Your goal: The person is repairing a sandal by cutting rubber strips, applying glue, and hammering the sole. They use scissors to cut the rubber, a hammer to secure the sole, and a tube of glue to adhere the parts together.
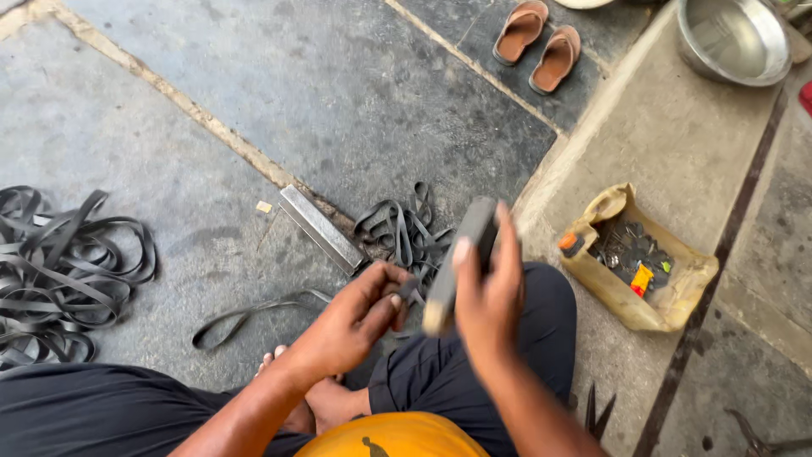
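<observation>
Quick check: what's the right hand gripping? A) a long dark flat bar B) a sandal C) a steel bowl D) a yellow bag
A: the right hand is wrapped around a long dark flat bar, raised above the left hand, which pinches a small dark piece.

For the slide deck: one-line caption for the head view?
Seated on stone floor, left hand pinches a black rubber strip; right hand grips a flat bar.

Grey stone floor [355, 76] bears black rubber strips [63, 262], a metal bar [321, 228], sandals [539, 44].
</observation>
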